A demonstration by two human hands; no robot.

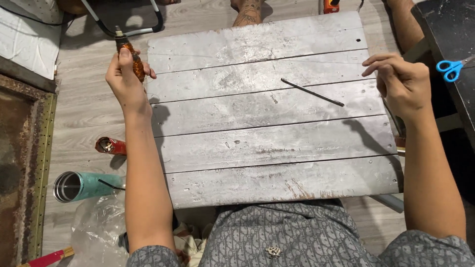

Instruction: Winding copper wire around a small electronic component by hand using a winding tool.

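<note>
Floor: pale wood-look planks, with a grey slatted board (267, 133) lying flat before the seated person.
Near left: clear plastic bag (96, 230), then a teal steel cup (81, 186) on its side, open mouth facing left.
Red tube: small red package (111, 146) just beyond the cup, open end up-left.
Rod: thin dark rod (312, 92) lying diagonally on the board, apart from both hands.
Left hand (124, 76): fingers curled tight around an orange-brown tool handle (131, 58), off the board's left edge.
Right hand (402, 81): fingers bent, slightly spread, at the board's right edge; whether it holds anything, cannot tell.
Far right: blue scissors (452, 67) on a black surface.
</note>
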